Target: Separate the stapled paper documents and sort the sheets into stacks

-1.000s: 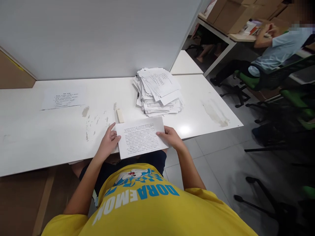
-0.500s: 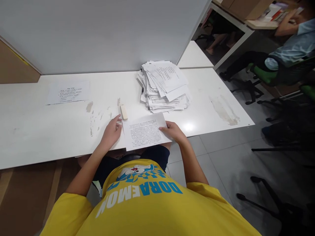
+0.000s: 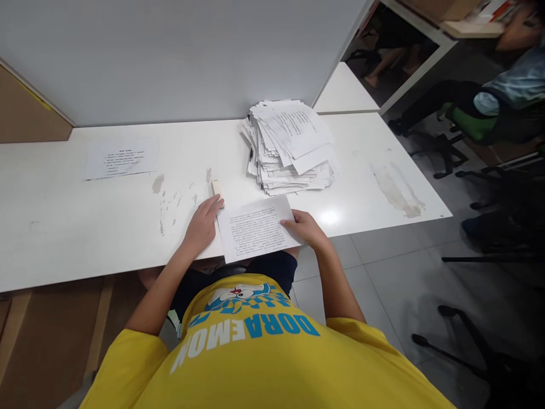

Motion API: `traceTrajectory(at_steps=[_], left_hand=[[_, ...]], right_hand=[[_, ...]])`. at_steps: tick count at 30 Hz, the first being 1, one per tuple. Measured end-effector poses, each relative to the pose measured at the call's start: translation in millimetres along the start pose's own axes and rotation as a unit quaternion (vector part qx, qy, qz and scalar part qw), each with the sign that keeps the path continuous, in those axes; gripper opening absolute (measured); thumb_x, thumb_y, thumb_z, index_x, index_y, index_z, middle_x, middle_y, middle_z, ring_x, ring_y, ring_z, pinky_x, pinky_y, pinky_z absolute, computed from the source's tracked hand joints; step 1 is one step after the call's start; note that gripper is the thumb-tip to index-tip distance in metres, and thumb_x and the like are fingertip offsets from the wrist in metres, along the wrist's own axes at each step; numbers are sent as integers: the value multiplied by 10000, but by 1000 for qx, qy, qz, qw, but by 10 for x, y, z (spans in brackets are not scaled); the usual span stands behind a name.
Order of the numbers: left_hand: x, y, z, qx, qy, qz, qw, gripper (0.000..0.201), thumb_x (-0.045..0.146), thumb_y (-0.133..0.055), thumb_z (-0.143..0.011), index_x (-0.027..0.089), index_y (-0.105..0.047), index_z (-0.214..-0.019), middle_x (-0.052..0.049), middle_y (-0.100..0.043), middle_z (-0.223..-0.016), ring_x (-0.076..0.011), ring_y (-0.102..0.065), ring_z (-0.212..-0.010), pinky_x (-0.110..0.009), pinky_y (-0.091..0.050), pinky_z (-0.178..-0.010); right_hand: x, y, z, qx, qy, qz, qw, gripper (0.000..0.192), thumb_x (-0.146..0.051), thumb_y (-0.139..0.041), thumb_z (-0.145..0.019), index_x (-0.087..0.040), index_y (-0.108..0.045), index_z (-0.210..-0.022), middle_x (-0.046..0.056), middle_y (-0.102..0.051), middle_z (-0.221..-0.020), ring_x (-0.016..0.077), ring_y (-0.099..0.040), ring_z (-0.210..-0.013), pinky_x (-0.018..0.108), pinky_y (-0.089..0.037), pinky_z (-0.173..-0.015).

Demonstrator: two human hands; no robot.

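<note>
Cream block [image 3: 217,188]: lies on the white desk [image 3: 76,233], its near end covered by the left fingertips and its far end left exposed just beyond them.
Block's long axis: runs away from the wearer, the far end leaning slightly to the left; it is met from the left side by the fingers.
Left hand [image 3: 201,228]: fingers are stretched forward and kept close together over the block; whether it is gripped or merely touched cannot be told.
Right hand [image 3: 307,229]: the right edge of the printed sheet [image 3: 255,228] is pinched, with the thumb laid on top and the other fingers mostly hidden.
Nearer hand: the block is reached by the left; the right is set well apart, across the sheet's width.
Printed sheet: spread between the two hands, just right of the left fingers, its long side running roughly left to right and its near edge hung past the desk's front edge.
Paper stack [image 3: 293,149]: piled unevenly, ahead of the right fingers and apart from them.
Single page [image 3: 122,159]: laid flat, well to the left of the left fingers and farther away.
</note>
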State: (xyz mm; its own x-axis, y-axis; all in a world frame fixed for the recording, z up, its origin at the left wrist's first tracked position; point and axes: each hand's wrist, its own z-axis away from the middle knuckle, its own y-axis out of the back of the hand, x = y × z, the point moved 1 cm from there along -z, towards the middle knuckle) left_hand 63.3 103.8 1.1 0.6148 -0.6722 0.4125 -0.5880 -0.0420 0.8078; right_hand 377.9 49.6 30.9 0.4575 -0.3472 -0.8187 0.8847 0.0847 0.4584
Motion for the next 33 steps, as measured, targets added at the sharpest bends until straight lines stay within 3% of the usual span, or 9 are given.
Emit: traceTrajectory(at_steps=[8,21,33], left_hand=[[4,-4,-2,7,16,23,1000,557,31,-303,-928,197,-452,-1438,-123,-500,-1488,-249,-452,-1379,-510,-425,-1146],[67,17,-13,-14,56,40,998,533,81,-305,-952,211,-459,-1446,-99,-481,-1523,-236,-453,-1393,-510,-411,-1161],[53,1,1,-2,45,40,998,548,57,-318,-937,194,-479,-1443,-105,-493,-1522,-227,-476,-1388,-487,-420,-1151]], right_hand=[[92,-9,-23,5,12,-52,999,371,-486,-638,-693,-165,-675,-874,58,-708,-876,256,-628,-851,348,-479,-732],[120,-30,-22,15,48,-48,998,378,-481,-638,-752,-157,-689,-941,53,-714,-902,261,-628,-886,352,-480,-755],[153,-22,-75,33,24,-40,998,367,-441,-636,-752,-159,-702,-976,62,-724,-949,274,-638,-922,364,-482,-790]])
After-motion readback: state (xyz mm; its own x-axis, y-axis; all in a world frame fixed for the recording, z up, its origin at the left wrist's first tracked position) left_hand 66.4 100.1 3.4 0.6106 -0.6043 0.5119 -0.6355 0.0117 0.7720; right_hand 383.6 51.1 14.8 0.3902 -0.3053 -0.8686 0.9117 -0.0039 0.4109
